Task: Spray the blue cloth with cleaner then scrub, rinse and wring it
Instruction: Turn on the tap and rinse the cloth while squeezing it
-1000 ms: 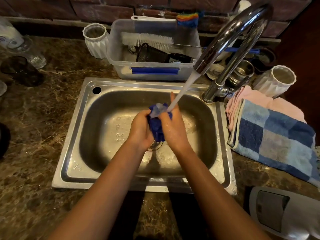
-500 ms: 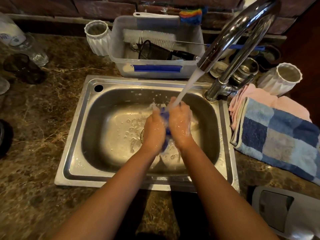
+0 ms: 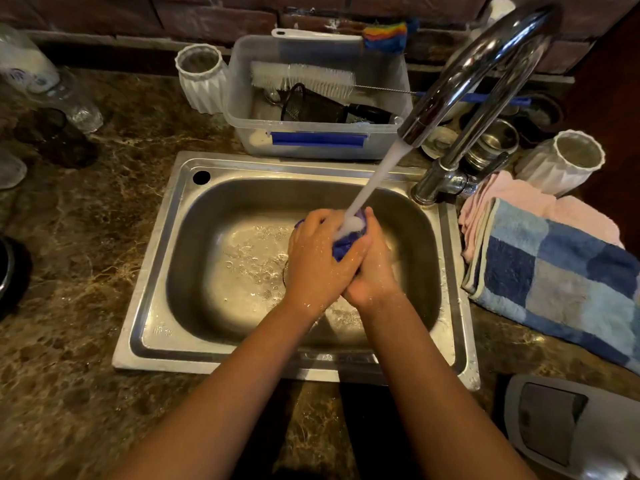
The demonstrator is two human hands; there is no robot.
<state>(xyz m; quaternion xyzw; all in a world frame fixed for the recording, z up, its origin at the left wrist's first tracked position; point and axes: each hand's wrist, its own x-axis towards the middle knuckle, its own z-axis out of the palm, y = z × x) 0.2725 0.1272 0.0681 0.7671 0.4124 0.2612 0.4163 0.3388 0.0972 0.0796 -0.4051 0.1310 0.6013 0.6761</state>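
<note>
The blue cloth (image 3: 344,245) is bunched into a small wad over the steel sink (image 3: 194,244), mostly hidden between my palms. My left hand (image 3: 317,258) wraps over it from the left, fingers crossing onto my right hand (image 3: 375,268), which presses it from the right. Both hands are wet. A white stream of water (image 3: 375,181) runs from the chrome faucet (image 3: 474,74) straight onto the top of the cloth. Water pools and bubbles on the sink floor to the left of my hands.
Behind the sink stands a clear plastic bin (image 3: 311,133) holding a white brush and a black strainer. White ribbed cups (image 3: 202,76) (image 3: 561,161) flank it. A blue checked towel (image 3: 561,271) over a pink cloth (image 3: 512,202) lies right of the sink. A grey device (image 3: 568,431) sits front right.
My hands have closed tighter together around the cloth, the left fingers now overlapping the right hand, so less blue shows. The water keeps running onto it.
</note>
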